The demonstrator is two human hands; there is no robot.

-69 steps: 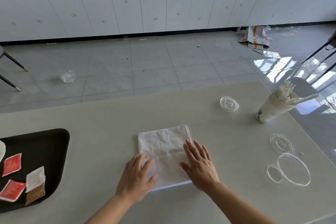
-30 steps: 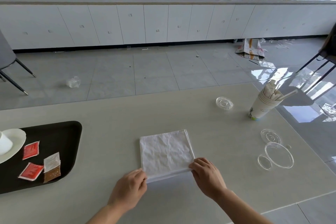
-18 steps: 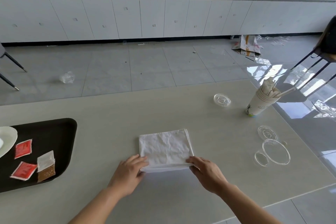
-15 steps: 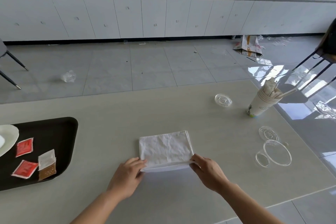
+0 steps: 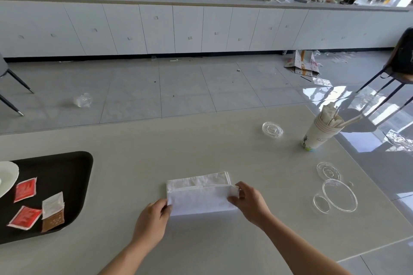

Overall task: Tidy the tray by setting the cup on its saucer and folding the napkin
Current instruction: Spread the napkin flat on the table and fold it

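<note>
A white napkin [image 5: 201, 194] lies on the pale table [image 5: 201, 145], its near half lifted and turned over toward the far edge. My left hand [image 5: 154, 219] pinches the napkin's near left corner. My right hand [image 5: 250, 201] pinches its right corner, raised above the lower layer. At the left edge, a black tray [image 5: 67, 169] holds a white saucer [image 5: 7, 176], only partly in frame. The cup is out of view.
Red sauce packets [image 5: 25, 190] and a brown-and-white packet [image 5: 52, 212] lie on the tray. A stack of paper cups with straws [image 5: 321, 129] stands at the right. Clear plastic lids [image 5: 339, 194] and another lid [image 5: 272, 129] lie nearby. The table's right edge is close.
Both hands slid from flat on the napkin to its near corners, pinched them, and lifted the near edge up and over toward the far side.
</note>
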